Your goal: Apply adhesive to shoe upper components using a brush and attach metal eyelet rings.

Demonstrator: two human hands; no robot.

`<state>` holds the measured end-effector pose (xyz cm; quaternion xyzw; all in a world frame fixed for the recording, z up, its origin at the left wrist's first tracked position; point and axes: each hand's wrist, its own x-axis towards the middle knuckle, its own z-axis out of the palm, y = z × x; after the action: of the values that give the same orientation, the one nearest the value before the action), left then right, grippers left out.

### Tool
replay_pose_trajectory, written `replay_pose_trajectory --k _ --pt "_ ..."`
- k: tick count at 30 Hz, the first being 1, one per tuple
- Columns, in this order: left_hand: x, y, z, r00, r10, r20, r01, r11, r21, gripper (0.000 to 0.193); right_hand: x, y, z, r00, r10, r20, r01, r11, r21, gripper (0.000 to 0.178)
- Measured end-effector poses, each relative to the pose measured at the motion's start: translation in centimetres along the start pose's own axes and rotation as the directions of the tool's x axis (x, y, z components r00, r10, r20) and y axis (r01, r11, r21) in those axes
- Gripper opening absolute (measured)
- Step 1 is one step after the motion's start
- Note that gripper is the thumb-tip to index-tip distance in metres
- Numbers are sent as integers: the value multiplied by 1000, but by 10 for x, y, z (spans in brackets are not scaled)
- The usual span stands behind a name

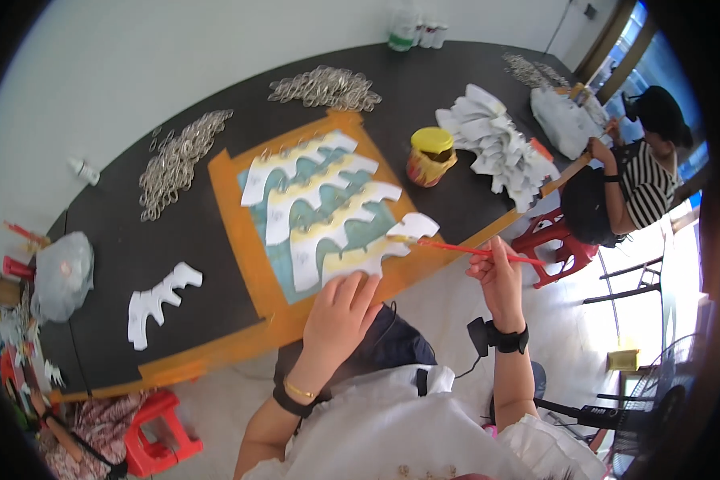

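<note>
My right hand (498,282) grips a slim red-handled brush (472,251). Its tip meets a scalloped white cut-out (420,226) near that piece's right end, and a yellowish coating runs along the piece. My left hand (340,314) lies with fingers stretched over the same piece's left end, holding nothing. Beyond it, several similar cut-outs (306,254) overlap in rows on a blue-green sheet (276,276), with yellowish bands and metal rings along them. A yellow-rimmed tub (432,156) with brownish smears stands to the right of the sheet.
Orange-brown tape (252,276) borders the sheet on the dark table (192,248). Heaps of metal rings (328,88) lie beyond and left. One white cut-out (160,304) lies at left; a pile of white pieces (496,144) is at right. Other people sit at both ends, near red stools (160,432).
</note>
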<state>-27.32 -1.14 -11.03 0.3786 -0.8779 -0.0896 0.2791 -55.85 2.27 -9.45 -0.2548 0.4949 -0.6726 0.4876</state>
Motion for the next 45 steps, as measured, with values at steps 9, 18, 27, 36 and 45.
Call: replay_pose_trajectory --k 9,18,27,36,45 --pt "6 -1 0 1000 -3 -9 4 1000 23 48 31 -13 -16 1000 18 14 -21 971 239 24" --pt "5 -2 3 1000 -2 0 2 1000 27 48 38 -70 -8 887 -462 -18 460 886 -59 19" --pt "5 -1 0 1000 -1 -4 1 999 34 48 71 -94 20 784 -620 -31 550 717 -428 17" --pt "5 -2 3 1000 -2 -20 3 1000 23 49 102 -66 63 825 -555 102 523 685 -507 16" --pt "6 -2 1 1000 19 -19 -18 998 57 47 103 -74 62 837 -517 181 515 631 -581 17"
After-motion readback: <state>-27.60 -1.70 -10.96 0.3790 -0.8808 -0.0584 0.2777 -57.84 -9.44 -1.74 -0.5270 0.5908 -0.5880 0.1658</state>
